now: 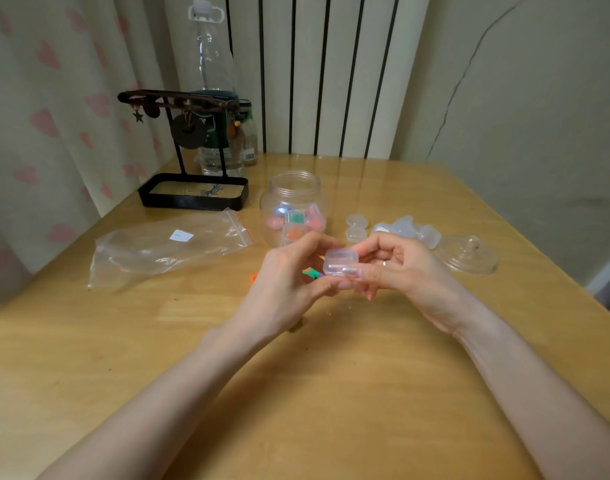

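Above the tabletop (331,393), my left hand (286,275) curls its grip in from the left, thumb and forefinger closing on the small clear box (341,261). The box lies with its long axis across me, held off the tabletop. My right hand (400,268) pinches its right end. The open jar (293,192) stands just behind, nearer my left.

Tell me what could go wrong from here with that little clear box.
1. The small clear box is pinched only by the fingers of the left hand and right hand above the table; it may slip and drop onto the coloured pieces underneath.
2. The open jar stands close behind the hands; a forward reach might tip it.
3. The jar lid lies toward the table's right edge and could get nudged off.
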### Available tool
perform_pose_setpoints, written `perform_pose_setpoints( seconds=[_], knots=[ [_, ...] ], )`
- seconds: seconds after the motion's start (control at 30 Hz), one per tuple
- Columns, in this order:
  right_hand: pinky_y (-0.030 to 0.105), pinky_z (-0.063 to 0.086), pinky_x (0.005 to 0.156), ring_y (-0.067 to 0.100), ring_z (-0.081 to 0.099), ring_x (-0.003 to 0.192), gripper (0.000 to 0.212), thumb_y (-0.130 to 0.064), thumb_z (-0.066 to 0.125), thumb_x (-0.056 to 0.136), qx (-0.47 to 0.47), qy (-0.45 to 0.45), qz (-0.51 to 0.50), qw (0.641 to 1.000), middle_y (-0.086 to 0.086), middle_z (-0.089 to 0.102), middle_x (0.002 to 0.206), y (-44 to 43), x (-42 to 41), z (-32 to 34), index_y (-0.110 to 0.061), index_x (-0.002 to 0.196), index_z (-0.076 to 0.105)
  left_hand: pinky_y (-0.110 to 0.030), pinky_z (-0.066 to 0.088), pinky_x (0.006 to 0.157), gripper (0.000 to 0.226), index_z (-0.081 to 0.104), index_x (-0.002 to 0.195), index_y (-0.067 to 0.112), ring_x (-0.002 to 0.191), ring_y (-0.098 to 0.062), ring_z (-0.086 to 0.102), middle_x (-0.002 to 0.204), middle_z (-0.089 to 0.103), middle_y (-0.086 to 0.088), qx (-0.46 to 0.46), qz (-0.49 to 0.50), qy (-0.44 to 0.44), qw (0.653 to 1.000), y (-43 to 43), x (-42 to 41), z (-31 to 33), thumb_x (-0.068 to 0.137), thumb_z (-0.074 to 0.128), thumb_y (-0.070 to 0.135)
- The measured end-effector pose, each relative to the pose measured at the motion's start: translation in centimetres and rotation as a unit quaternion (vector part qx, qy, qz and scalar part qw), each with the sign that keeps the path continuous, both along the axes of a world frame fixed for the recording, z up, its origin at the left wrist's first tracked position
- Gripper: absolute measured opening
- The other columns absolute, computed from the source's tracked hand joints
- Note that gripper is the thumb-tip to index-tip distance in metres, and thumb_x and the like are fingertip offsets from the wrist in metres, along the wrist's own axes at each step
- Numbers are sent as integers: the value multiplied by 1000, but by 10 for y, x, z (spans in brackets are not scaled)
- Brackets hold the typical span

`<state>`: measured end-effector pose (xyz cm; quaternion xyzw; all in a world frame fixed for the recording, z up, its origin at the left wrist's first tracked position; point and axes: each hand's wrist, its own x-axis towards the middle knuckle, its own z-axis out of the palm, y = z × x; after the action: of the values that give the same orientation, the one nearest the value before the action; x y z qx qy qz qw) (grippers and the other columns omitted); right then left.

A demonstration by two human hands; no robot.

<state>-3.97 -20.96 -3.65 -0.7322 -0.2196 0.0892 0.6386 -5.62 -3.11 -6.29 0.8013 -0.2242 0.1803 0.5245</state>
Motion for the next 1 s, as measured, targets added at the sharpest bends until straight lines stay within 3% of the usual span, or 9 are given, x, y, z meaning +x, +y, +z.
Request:
perform_pose_setpoints(
  seconds=[0.13, 0.3, 0.47, 0.6, 0.7, 0.87, 1.0],
  knots=[
    [24, 55, 59, 16, 64, 63, 30, 10, 72, 71, 22, -10, -24, 999, 12, 64, 81, 2, 0, -1, -2, 95, 58, -36, 55, 75, 48, 63, 106, 10, 83, -13, 66, 93, 69, 3, 33, 18, -27, 999, 1, 1, 0, 64, 77, 31],
    [23, 54, 61, 16, 59, 61, 30, 10, 76, 65, -30, -60, -53, 996, 8, 62, 71, 8, 1, -7, -8, 82, 58, -37, 54, 68, 44, 63, 102, 11, 83, -18, 60, 98, 60, 2, 156, 58, -99, 981, 3, 4, -4, 67, 72, 36],
    [20, 52, 57, 9, 59, 55, 28, 11, 72, 69, 11, -51, -53, 997, 5, 59, 72, 10, 1, -7, -7, 85, 58, -36, 54, 71, 45, 63, 106, 9, 82, -18, 61, 94, 64, -1, 159, 56, -116, 979, 1, 3, -5, 69, 72, 32],
    [33, 57, 69, 21, 63, 71, 33, -17, 71, 68, 64, 24, -46, 997, 13, 62, 84, 11, 0, -7, -8, 94, 53, -30, 49, 71, 39, 59, 113, 6, 90, -19, 56, 102, 64, -4, 175, 78, -155, 969, 1, 3, -6, 77, 69, 16],
    [44, 54, 79, 24, 64, 73, 45, -27, 67, 72, 102, 107, -9, 989, 12, 67, 82, 12, -1, -10, -4, 106, 50, -36, 54, 62, 38, 58, 115, 7, 96, -18, 52, 103, 66, -4, 225, 112, -202, 947, 0, 2, -7, 81, 58, 26],
    [31, 55, 65, 19, 59, 64, 41, -14, 70, 69, 151, 138, 9, 979, 15, 64, 77, 21, -5, -12, -3, 106, 54, -40, 54, 60, 43, 61, 110, 2, 94, -18, 50, 98, 67, -8, 224, 68, -193, 953, -4, 1, -5, 81, 41, 25],
    [27, 53, 58, 17, 64, 63, 42, -9, 70, 64, 149, 152, -11, 977, 11, 68, 73, 21, -6, -10, -5, 103, 56, -43, 50, 71, 35, 55, 114, 14, 94, -18, 52, 99, 62, -4, 186, 7, -151, 971, 3, 5, -8, 83, 53, 30]
  ],
)
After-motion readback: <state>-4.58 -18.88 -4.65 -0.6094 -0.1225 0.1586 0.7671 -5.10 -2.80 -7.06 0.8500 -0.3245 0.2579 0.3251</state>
